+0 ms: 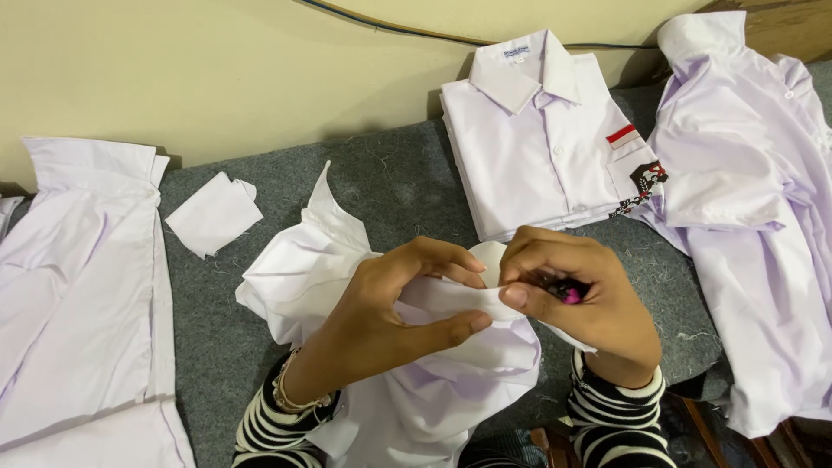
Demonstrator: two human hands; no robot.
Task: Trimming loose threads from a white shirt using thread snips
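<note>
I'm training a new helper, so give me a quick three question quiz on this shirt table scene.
1. True or false: the left hand grips a white shirt.
2. What pink thing sits in the right hand? A) a small tool B) a folded shirt C) a loose cloth patch
3. Where does the folded shirt with the red and white badge lie?

Key: 1 true. 2 A, a small pink tool, mostly hidden. 3 On the grey mat, beyond both hands.
</note>
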